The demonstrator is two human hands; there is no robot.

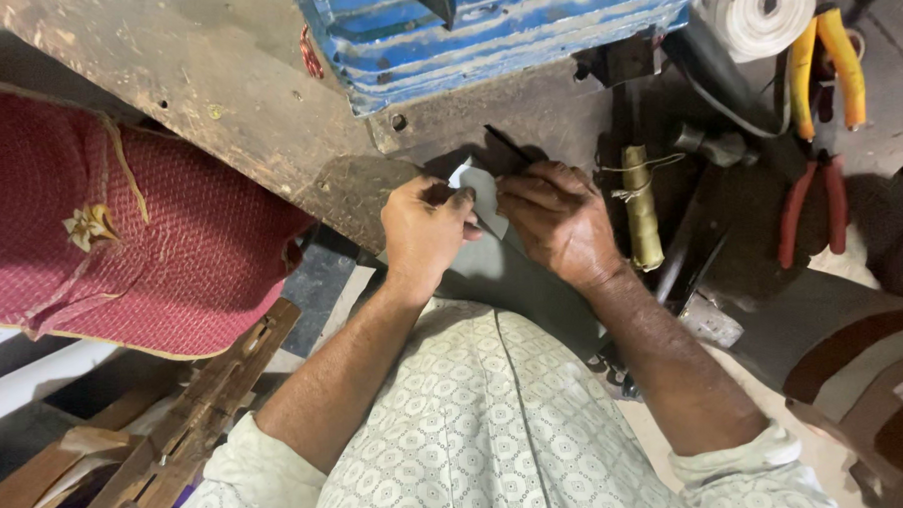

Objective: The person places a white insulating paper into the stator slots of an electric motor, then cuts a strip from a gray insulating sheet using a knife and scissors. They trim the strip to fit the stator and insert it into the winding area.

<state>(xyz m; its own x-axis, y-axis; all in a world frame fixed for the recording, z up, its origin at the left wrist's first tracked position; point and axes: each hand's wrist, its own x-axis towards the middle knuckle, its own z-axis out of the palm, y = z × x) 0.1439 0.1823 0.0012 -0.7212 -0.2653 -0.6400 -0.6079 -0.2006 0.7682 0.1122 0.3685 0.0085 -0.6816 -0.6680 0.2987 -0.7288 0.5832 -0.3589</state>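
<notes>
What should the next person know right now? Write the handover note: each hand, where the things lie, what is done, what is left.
Left hand: pinching the left edge of a small white piece.
Right hand: fingers on the same piece from the right, with a thin dark tool showing just above them.
Both work on the worn bench, below the blue machine.
Nearby at right: yellow-handled pliers, red-handled pliers, a white tape roll, a string-tied brass rod.
Done and left: the piece is in hand; how far the work has got cannot be told.

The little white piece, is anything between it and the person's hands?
No. Both the left hand and the right hand already pinch the white piece directly; nothing visible sits between them.
</notes>
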